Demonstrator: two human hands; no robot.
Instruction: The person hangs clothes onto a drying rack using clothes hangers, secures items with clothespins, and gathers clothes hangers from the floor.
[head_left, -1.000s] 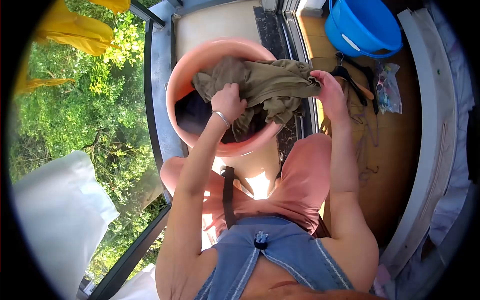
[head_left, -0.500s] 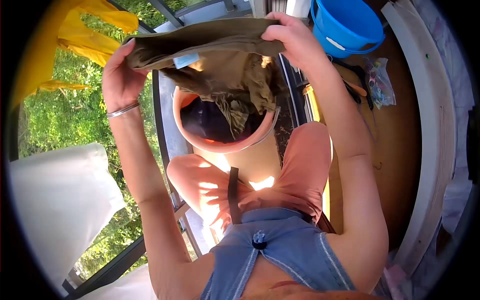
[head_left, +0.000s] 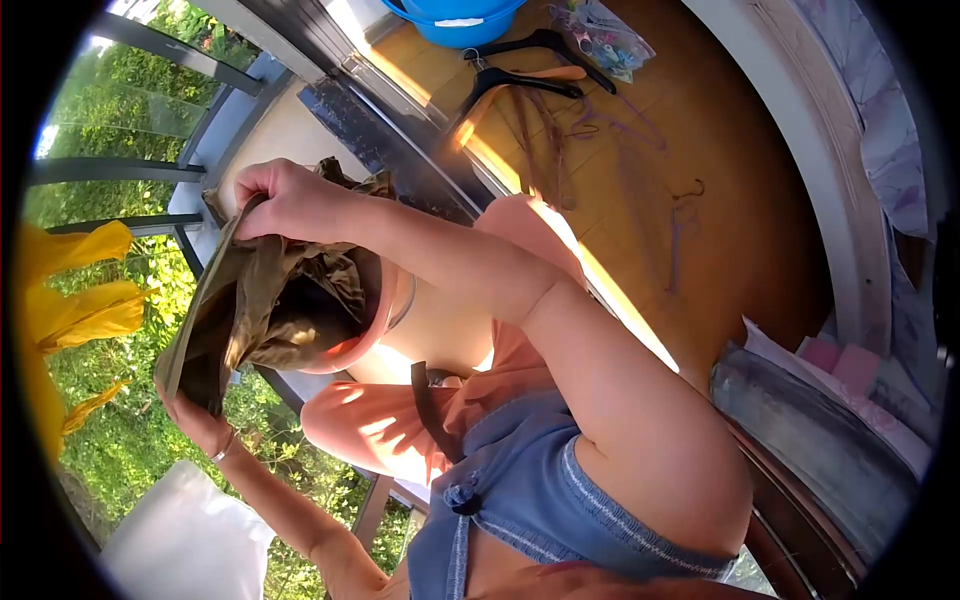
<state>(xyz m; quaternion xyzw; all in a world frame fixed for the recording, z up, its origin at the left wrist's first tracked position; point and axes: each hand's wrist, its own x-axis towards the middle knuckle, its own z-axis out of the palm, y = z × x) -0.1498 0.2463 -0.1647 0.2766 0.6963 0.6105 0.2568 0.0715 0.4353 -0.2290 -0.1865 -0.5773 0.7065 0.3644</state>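
The cloth [head_left: 250, 315] is brownish green and crumpled, with one long, smooth edge. It is held up between the hands and hides much of the pink tub [head_left: 383, 308]. The right hand [head_left: 290, 205] pinches one end of the edge. The left hand [head_left: 197, 418] grips the other end, its fingers partly hidden.

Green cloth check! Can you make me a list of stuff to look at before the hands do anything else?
1. Left hand holds the edge of the green cloth: ok.
2. Right hand holds the edge too: ok.
3. Green cloth smooth all over: not ok, part hangs bunched and crumpled.
4. Green cloth off the pink tub: cannot tell, they overlap in this view.
5. Black hangers picked up: not ok, they lie on the floor.
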